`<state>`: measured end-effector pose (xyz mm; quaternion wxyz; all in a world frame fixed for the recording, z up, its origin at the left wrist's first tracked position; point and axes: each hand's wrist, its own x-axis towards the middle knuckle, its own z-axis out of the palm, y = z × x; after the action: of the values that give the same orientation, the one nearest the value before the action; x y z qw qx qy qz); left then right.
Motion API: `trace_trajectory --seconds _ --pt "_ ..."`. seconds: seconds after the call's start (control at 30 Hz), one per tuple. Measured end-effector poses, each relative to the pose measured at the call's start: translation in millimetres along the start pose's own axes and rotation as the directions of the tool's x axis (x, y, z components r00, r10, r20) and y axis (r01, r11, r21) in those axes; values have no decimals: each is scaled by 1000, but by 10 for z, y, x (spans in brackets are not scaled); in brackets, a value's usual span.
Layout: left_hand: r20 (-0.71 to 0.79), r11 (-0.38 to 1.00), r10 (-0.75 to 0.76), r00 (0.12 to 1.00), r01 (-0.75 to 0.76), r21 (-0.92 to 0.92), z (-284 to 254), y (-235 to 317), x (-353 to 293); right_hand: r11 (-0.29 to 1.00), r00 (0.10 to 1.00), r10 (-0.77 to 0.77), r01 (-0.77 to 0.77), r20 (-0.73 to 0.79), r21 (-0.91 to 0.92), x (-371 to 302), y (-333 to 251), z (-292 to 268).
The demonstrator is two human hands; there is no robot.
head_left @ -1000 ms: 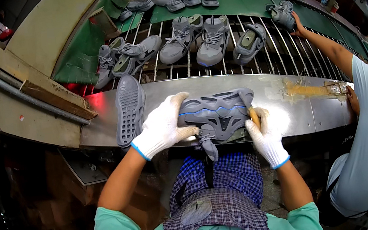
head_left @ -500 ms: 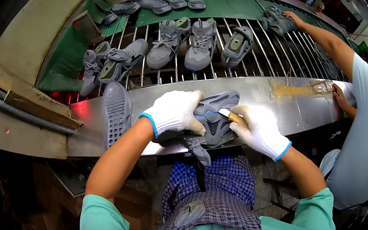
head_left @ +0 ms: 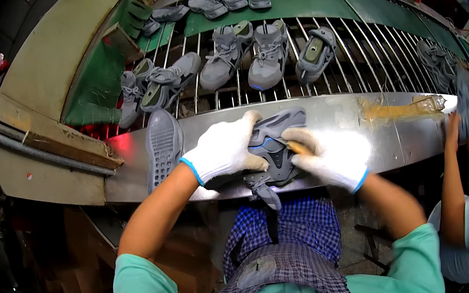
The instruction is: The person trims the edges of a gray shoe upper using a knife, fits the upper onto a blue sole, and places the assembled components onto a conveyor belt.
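A grey shoe (head_left: 280,163) lies on its side at the near edge of the metal bench, with its sole edge away from me and its tongue and laces hanging toward me. My left hand (head_left: 224,149), in a white knit glove with a blue cuff, grips the shoe from the left, thumb and fingers apart around it. My right hand (head_left: 333,154), gloved alike, is closed on a small wooden-handled brush (head_left: 300,147) against the shoe's side by a blue line. The fingers hide the brush's tip. Left of my left hand, a loose grey sole (head_left: 163,147) rests tread up.
Several grey shoes (head_left: 266,59) stand on the rack of metal rods (head_left: 352,54) beyond the bench (head_left: 330,109). Loose soles (head_left: 227,0) lie on the green belt (head_left: 299,6) behind. At right, a co-worker's hands (head_left: 453,132) hold grey shoes. Yellow tape (head_left: 401,108) covers part of the bench.
My right hand has shifted the brush up and left over the shoe, hiding its white tip. The co-worker has brought grey shoes from the rack to the bench's right end. The view has shifted slightly.
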<state>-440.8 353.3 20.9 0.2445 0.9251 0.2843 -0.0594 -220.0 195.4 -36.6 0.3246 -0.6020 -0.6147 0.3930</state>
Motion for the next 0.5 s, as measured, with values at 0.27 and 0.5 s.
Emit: trace_trajectory --seconds 0.27,0.5 --pt "-274 996 91 957 -87 28 271 -152 -124 330 944 324 -167 55 929 -47 -60 482" --pt "-351 962 271 896 -248 111 308 -217 -125 499 940 283 -312 189 808 -91 79 43"
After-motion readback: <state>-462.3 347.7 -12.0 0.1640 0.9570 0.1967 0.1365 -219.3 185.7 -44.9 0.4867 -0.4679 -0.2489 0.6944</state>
